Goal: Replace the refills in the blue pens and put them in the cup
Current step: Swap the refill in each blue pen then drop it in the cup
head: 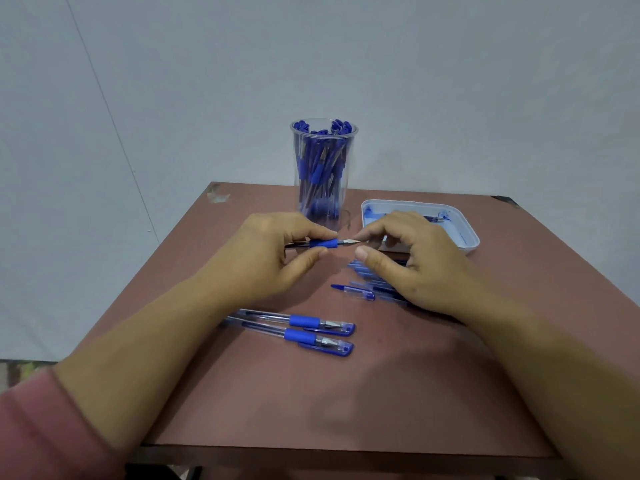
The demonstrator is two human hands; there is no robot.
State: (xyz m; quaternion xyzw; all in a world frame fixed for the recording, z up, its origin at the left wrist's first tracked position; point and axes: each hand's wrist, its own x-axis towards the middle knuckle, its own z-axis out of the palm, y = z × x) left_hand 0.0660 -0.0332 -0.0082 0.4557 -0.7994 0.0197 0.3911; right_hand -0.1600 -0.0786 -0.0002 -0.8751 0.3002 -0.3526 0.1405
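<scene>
Clamps left grip (273,258) on blue pen (323,243) above table (398,393) before cup (302,199), pinches its metal tip (347,241) in right grip (415,268), likely unscrewing; needs steady twisting next.

Table (346,410): cup (323,174) stands at the far edge, centre, pens upright in it. Tray (467,233) just right of the cup; one refill (434,219) lies in it toward the back. Left hand (273,254) and right hand (408,261) meet in front of the cup; pen (323,243) level between them, barrel in the left, tip between right forefinger and thumb. Heap of pens (363,270) under the right hand, before the tray. Loose cap (353,291) at the heap's left. Two capped pens (301,329) side by side, nearer the front edge
</scene>
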